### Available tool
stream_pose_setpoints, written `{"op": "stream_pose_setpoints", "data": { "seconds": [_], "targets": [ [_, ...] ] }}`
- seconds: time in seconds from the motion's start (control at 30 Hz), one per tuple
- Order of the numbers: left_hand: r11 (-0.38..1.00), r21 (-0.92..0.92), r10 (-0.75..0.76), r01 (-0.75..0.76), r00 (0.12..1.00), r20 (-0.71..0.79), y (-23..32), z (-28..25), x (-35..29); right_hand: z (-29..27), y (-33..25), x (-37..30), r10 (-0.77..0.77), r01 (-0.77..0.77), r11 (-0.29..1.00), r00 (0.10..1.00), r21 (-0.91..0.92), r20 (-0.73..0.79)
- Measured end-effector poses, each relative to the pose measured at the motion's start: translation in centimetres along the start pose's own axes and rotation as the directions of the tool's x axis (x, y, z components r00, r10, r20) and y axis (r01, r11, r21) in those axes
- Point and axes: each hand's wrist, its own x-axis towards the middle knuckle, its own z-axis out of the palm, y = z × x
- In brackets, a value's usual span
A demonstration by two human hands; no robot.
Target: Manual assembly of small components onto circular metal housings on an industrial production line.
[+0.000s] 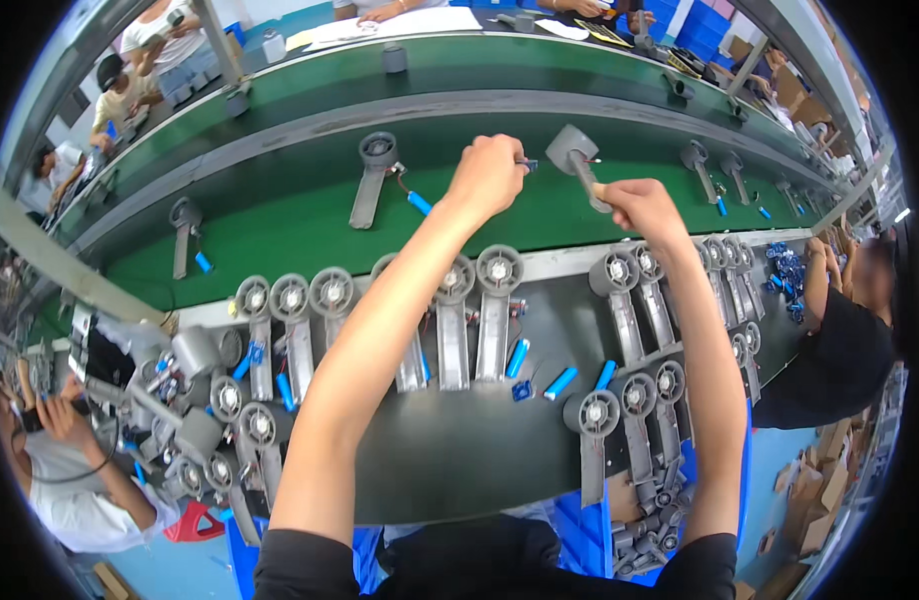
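My right hand [642, 210] grips the lower end of the handle of a grey handheld fan housing [577, 160] above the green conveyor belt [280, 240]. The fan's round head points away from me, and a short wire end shows beside its neck. To its left, my left hand [490, 178] is closed with a small dark blue piece [526, 163] sticking out at the fingertips; its kind is too small to tell. Left of that hand, another fan housing [379, 150] lies on the belt, wired to a blue cylindrical battery [420, 203].
Rows of open fan housings [500, 270] line the dark workbench [460, 450] in front of me, with loose blue batteries [561, 383] and a small blue circuit board [523, 390]. More housings [200, 350] pile up at left. A blue bin [590, 535] of grey parts stands below. Co-workers sit around.
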Motion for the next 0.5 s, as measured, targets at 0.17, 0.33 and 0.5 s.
{"op": "stream_pose_setpoints", "data": {
  "seconds": [0.17,0.33,0.5],
  "targets": [
    [0.975,-0.219,-0.082,0.033,0.972,-0.221,5.5,-8.8,-11.1,1.7,-1.2,-12.5,-0.064,0.062,0.997,0.998,0.041,0.030],
    [0.780,-0.619,-0.224,0.091,0.964,-0.141,7.5,-13.8,-24.3,7.6,0.7,-26.0,0.102,-0.164,0.940,0.971,0.299,0.215],
    [0.622,-0.747,-0.299,0.234,0.953,0.050,8.3,-15.2,-32.8,15.3,4.1,-32.6,0.028,-0.097,0.923,0.982,0.372,0.186]
  ]
}}
